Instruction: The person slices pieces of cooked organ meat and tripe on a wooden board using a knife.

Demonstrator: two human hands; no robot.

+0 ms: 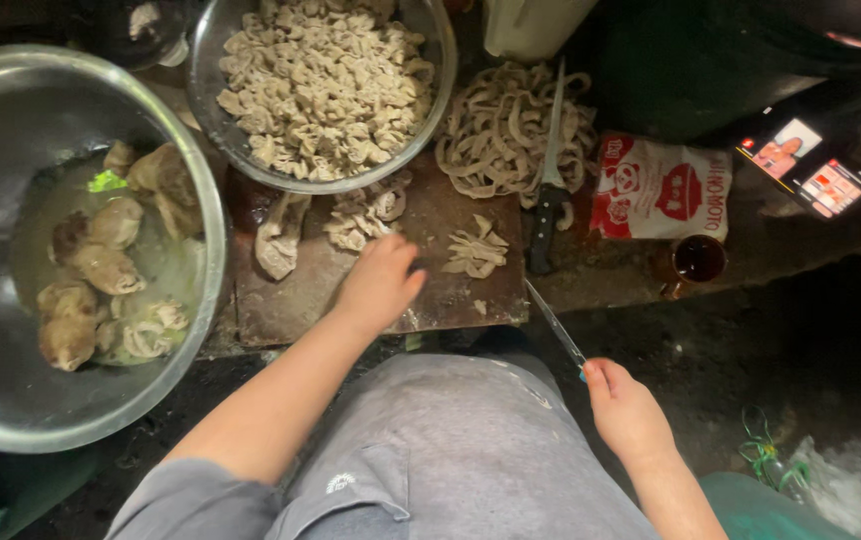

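Observation:
My left hand (379, 282) rests on a dark wooden cutting board (291, 300), fingers curled beside a pile of cut pale tripe pieces (363, 218). A small heap of tripe strips (476, 250) lies just right of that hand. My right hand (627, 410) is off the board's front right corner, closed around the handle of a thin knife (554, 323) whose blade points up toward the board. A larger uncut piece of tripe (277, 238) lies on the board's left part.
A steel bowl (213, 120) full of cut tripe stands behind the board. A big steel basin (11, 400) at left holds broth and offal lumps. Long strips (496, 130) with a second knife (551, 170) lie at back right, beside a red-white packet (659, 190), a dark cup (699, 258), a phone (806, 165).

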